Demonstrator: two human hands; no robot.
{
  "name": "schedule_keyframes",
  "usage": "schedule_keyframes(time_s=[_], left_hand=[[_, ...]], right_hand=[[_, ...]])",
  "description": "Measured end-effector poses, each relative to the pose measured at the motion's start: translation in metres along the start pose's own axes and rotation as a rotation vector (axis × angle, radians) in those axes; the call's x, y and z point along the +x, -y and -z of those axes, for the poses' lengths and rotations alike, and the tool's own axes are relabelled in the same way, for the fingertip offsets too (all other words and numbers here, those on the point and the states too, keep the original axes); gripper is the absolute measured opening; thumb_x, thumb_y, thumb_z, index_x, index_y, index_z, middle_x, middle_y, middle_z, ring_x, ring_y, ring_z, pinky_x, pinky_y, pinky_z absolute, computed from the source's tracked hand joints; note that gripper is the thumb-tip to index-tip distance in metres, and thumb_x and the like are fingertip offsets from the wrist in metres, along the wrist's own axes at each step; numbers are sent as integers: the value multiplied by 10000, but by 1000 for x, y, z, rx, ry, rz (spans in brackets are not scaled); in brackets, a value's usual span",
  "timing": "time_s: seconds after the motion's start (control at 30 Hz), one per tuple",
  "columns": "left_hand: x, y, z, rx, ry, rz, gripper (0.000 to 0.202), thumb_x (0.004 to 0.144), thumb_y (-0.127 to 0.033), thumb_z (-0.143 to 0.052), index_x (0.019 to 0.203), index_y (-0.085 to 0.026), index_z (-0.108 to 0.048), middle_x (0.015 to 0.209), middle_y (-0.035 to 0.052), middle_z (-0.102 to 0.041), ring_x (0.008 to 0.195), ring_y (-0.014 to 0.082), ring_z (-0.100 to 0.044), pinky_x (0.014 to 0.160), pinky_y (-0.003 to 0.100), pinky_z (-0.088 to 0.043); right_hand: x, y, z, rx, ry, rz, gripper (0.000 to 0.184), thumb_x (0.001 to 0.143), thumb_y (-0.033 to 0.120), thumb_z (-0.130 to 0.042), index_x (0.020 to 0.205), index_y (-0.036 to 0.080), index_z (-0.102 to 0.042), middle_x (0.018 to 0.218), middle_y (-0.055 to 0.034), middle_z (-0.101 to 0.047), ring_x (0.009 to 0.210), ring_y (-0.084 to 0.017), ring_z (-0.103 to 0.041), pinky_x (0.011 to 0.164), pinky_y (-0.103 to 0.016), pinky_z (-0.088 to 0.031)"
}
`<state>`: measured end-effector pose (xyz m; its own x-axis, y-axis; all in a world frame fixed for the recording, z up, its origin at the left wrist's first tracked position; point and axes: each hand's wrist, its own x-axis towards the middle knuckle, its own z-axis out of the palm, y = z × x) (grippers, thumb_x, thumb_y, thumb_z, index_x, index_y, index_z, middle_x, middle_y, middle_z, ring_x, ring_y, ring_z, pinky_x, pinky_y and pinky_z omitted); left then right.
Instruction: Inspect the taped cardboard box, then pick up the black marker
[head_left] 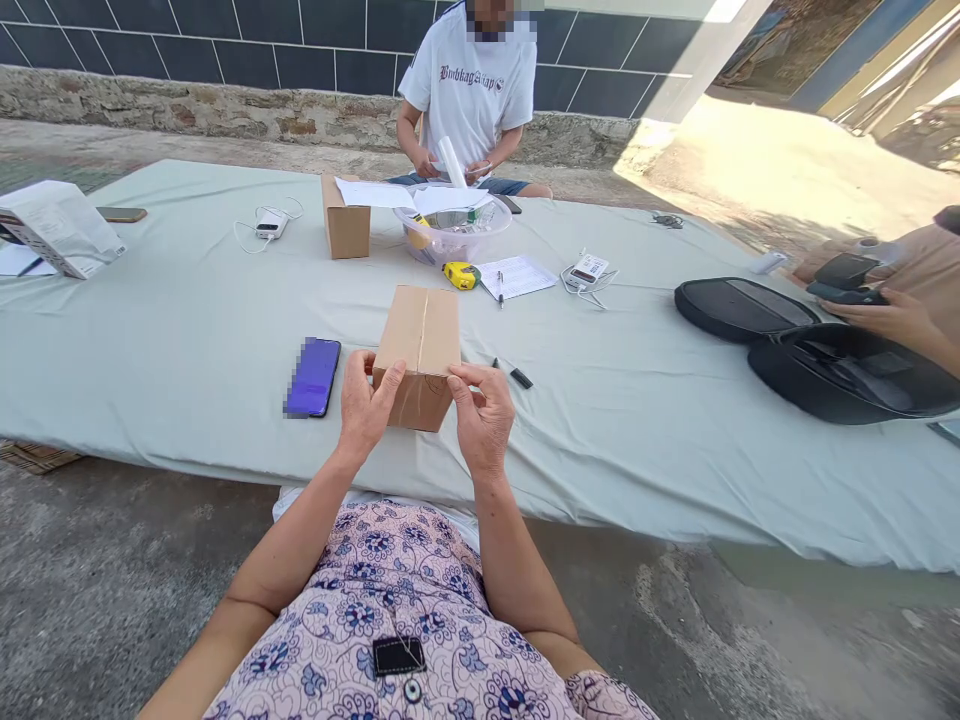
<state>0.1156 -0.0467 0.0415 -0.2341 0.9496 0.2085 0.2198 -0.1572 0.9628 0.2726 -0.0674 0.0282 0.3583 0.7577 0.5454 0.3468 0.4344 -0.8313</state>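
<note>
A taped brown cardboard box (420, 345) rests on the pale green sheet (187, 340) in front of me. My left hand (363, 403) grips its near left corner, thumb on the front face. My right hand (482, 413) pinches the near right top edge with curled fingers. A purple phone (313, 377) lies just left of the box. A black marker (514, 374) lies just right of it.
A person in a white T-shirt (469, 85) sits across, handling a white roll. Before them are a second box (346, 222), a clear plastic bowl (454, 232), a yellow tape measure (460, 275) and papers (517, 276). Black cases (844, 372) and another person's hand (885, 315) are at right.
</note>
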Motion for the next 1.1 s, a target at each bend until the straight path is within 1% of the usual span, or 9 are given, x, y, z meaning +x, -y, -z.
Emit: schedule_keyframes(time_s=[0.1,0.2,0.33,0.47,0.57,0.67,0.8,0.9,1.1], left_hand=[[-2,2,0,-23,12,9,363,902,-541,-694,1007,-220,-560,1039,57,-658,950,194,-632,744,307,-473],[-2,3,0,-32,-3,7,434,870,-601,-710,1015,-216,-572,1047,64,-675,957,203,-648,746,310,-485],[0,5,0,-35,-1,-13,510,815,-671,-742,995,-219,-587,1041,75,-696,961,225,-665,769,334,-509],[-1,6,0,-18,-8,-24,511,815,-680,-736,984,-218,-596,1037,74,-700,976,233,-666,817,356,-515],[-3,7,-3,-22,-23,-13,500,803,-658,-750,983,-217,-598,1047,73,-694,988,229,-660,820,349,-511],[-4,8,-6,-27,-35,-11,474,797,-623,-769,969,-217,-594,1038,67,-688,984,223,-652,810,340,-510],[-5,9,-6,-43,-29,-4,455,792,-582,-784,976,-213,-592,1045,67,-682,978,219,-649,813,341,-513],[-7,9,-6,-51,-5,1,463,792,-574,-787,998,-208,-593,1076,78,-676,1011,228,-649,810,339,-516],[-10,10,-5,-26,55,-13,416,860,-537,-736,1061,-200,-599,1140,106,-670,1062,245,-655,787,333,-530]], right_hand=[[1,-1,0,10,9,3,240,949,470,-659,974,254,-761,1032,-69,-725,1005,-212,-676,687,-306,-577],[2,-1,-2,22,18,-3,299,944,521,-646,961,243,-754,1025,-73,-703,924,-195,-657,664,-298,-570],[4,0,-5,-18,-13,-52,253,914,477,-687,891,226,-718,971,-48,-667,811,-160,-612,645,-276,-551],[4,2,-6,-74,-10,-32,223,932,446,-674,899,228,-706,961,-44,-667,822,-165,-614,640,-275,-540],[4,0,-8,-158,-29,-1,305,879,529,-728,908,231,-666,970,-42,-651,816,-177,-595,635,-297,-531],[4,-4,-12,-252,-45,24,404,823,598,-773,923,241,-612,990,-43,-642,850,-196,-579,704,-344,-542],[3,-9,-17,-294,-42,59,404,870,614,-729,964,248,-588,998,-51,-639,881,-213,-571,773,-378,-547],[3,-11,-19,-341,-76,116,475,859,686,-711,973,247,-569,988,-57,-635,921,-234,-576,819,-404,-545],[4,-12,-21,-415,-94,142,547,863,771,-648,991,252,-533,1000,-60,-624,995,-257,-585,867,-424,-530]])
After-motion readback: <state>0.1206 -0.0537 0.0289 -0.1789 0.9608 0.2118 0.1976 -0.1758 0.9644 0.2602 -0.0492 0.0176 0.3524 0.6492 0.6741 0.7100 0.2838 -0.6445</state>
